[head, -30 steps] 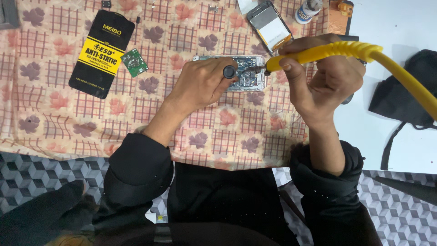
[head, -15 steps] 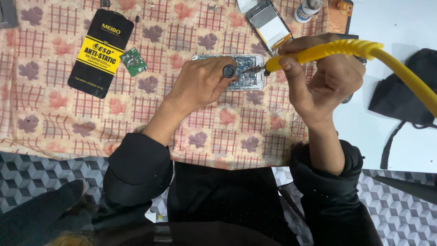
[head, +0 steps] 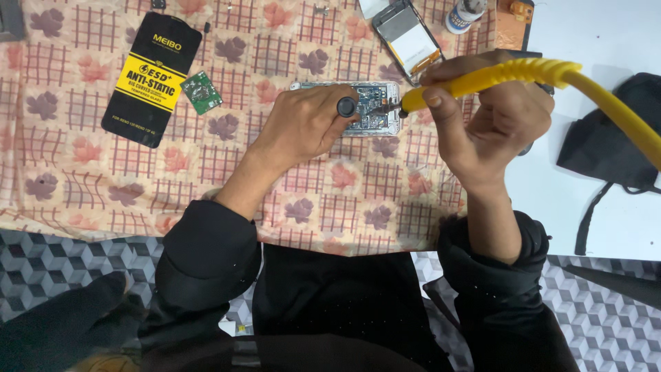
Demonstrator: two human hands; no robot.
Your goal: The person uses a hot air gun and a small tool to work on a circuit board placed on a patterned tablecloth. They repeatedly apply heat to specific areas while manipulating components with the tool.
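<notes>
Nothing shifts: our left hand (head: pixel 303 127) still grips a black-handled tool (head: pixel 347 107) on the opened silver phone (head: pixel 372 110), right hand (head: pixel 492 117) still holding the yellow ribbed-handled iron (head: pixel 509 74) to it.

The yellow tool (head: pixel 482 79) tip sits marginally closer to the opened phone (head: pixel 372 110).

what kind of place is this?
Likely a small phone-repair bench. An opened phone with bare circuit board lies on a patterned cloth; the right hand holds a yellow-handled iron to it, and a loose small green board lies nearby.
</notes>
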